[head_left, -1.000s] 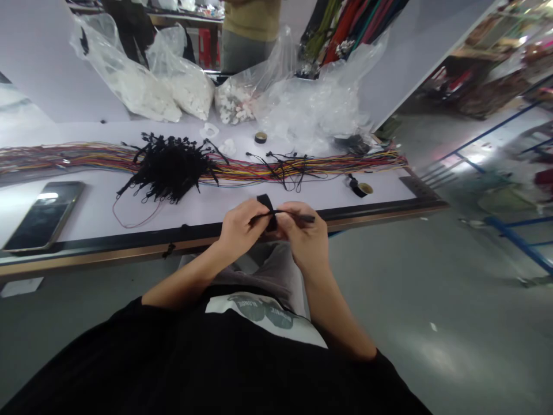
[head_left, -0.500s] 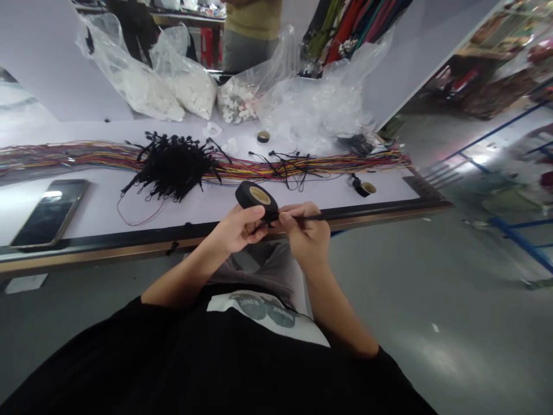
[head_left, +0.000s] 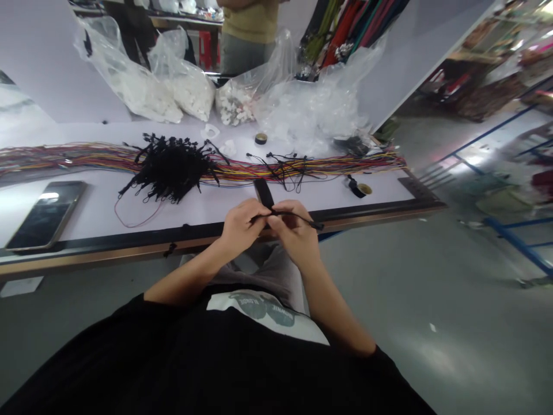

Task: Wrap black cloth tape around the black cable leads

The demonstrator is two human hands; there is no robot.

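Observation:
Close together at the table's front edge, my left hand (head_left: 242, 226) and my right hand (head_left: 296, 230) pinch a thin black cable (head_left: 305, 217) between thumbs and fingers. The cable's end pokes out to the right past my right hand. A roll of black tape (head_left: 263, 193), seen edge-on, stands just beyond my fingertips, at the cable. How the tape meets the cable is hidden by my fingers. Behind my hands a long bundle of coloured wires (head_left: 242, 171) runs across the table, with a heap of short black cables (head_left: 173, 167) on it to the left.
A phone (head_left: 45, 214) lies at the table's left. To the right is another black tape roll (head_left: 360, 188), and a smaller roll (head_left: 260, 138) sits farther back. Plastic bags of white parts (head_left: 235, 104) line the back. A person (head_left: 248, 34) stands beyond.
The tape roll has turned from showing its face to edge-on and now stands away from my left hand's grip. My left fingers have moved onto the cable beside my right hand.

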